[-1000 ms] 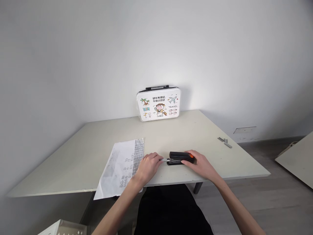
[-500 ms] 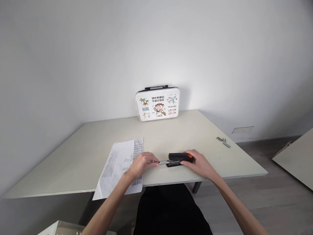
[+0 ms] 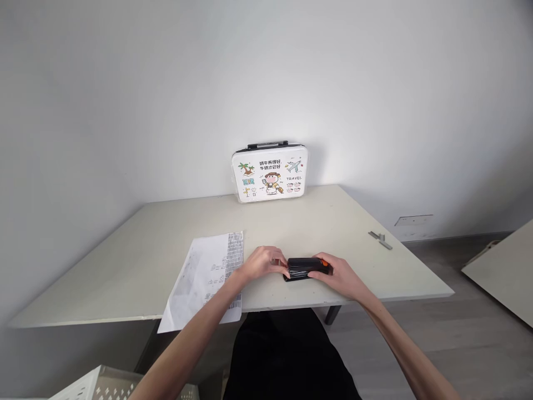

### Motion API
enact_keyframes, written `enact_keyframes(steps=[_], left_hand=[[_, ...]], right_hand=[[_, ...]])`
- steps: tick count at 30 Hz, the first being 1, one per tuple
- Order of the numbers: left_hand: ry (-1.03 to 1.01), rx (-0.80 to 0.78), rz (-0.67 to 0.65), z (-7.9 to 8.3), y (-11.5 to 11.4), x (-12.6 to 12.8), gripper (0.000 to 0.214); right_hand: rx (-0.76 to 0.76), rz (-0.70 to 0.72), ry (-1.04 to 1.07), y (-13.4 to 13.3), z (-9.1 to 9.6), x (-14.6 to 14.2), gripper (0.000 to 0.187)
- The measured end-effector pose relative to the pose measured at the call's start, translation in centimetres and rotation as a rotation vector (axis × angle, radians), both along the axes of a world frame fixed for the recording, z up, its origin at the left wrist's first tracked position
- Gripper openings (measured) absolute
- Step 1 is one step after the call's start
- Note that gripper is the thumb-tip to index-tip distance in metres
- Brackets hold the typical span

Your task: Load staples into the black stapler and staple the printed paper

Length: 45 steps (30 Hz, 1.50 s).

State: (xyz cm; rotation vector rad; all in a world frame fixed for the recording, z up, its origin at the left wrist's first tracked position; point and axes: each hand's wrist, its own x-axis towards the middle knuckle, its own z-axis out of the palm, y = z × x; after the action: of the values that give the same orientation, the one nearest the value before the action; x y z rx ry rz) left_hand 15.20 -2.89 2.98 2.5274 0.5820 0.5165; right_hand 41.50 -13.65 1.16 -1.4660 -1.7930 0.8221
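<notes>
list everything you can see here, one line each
table: 1, off-white, against the wall
case: 1, white with cartoon prints and a black handle, upright at the table's back, by the wall
paper: 1, white with grey print, left of the stapler, overhanging the near edge
stapler: 1, black with an orange end, near edge, centre
staples: count unclear, grey, table's right side
basket: 1, white, perforated, bottom left, below the table
board: 1, off-white, on the floor at right
wall plate: 1, white, low on the right wall
clothing: black, below the near edge
left hand: fingertips at the stapler's left end
right hand: on the stapler's orange end
</notes>
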Motion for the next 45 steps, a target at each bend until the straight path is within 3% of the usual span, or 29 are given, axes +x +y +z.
enact_keyframes(steps=[5, 8, 11, 14, 17, 19, 24, 29, 34, 41, 45], left_hand=[[0.039, 0.037, 0.025, 0.3, -0.2, 0.4, 0.043], [0.06, 0.092, 0.099, 1.4, -1.9, -1.5, 0.042], [0.122, 0.165, 0.272, 2.6, -4.8, -6.4, 0.044], [0.255, 0.126, 0.434, 3.0, -7.7, -12.7, 0.062], [0.433, 0.094, 0.451, 2.4, -9.8, -17.3, 0.101], [0.483, 0.1, 0.432, 1.5, -10.5, -18.4, 0.115], [0.426, 0.127, 0.463, -0.3, -10.3, -15.9, 0.092], [0.368, 0.074, 0.496, -0.6, -9.3, -11.0, 0.074], [0.331, 0.085, 0.467, -1.2, -8.5, -7.2, 0.07], [0.332, 0.067, 0.413, -1.2, -7.9, -5.0, 0.085], [0.314, 0.026, 0.399, -0.5, -7.7, -4.4, 0.071]], right_hand=[[0.003, -0.021, -0.012, 0.0, -0.1, 0.0, 0.033], [0.003, -0.036, 0.001, 0.1, -0.3, -0.1, 0.034], [-0.01, -0.042, 0.001, 0.1, -0.4, -0.3, 0.036], [-0.009, -0.055, 0.0, 0.1, -0.5, -0.3, 0.035], [-0.014, -0.068, 0.001, 0.1, -0.7, -0.3, 0.036], [-0.019, -0.073, -0.01, 0.1, -0.8, -0.2, 0.037], [-0.02, -0.074, -0.025, 0.1, -0.8, -0.2, 0.036], [-0.015, -0.079, -0.024, -0.1, -0.7, -0.3, 0.036], [-0.027, -0.076, -0.025, -0.1, -0.7, -0.6, 0.037], [-0.038, -0.026, -0.03, 0.1, -0.8, -0.2, 0.04], [-0.04, 0.018, -0.084, 0.3, 0.1, 0.4, 0.038]])
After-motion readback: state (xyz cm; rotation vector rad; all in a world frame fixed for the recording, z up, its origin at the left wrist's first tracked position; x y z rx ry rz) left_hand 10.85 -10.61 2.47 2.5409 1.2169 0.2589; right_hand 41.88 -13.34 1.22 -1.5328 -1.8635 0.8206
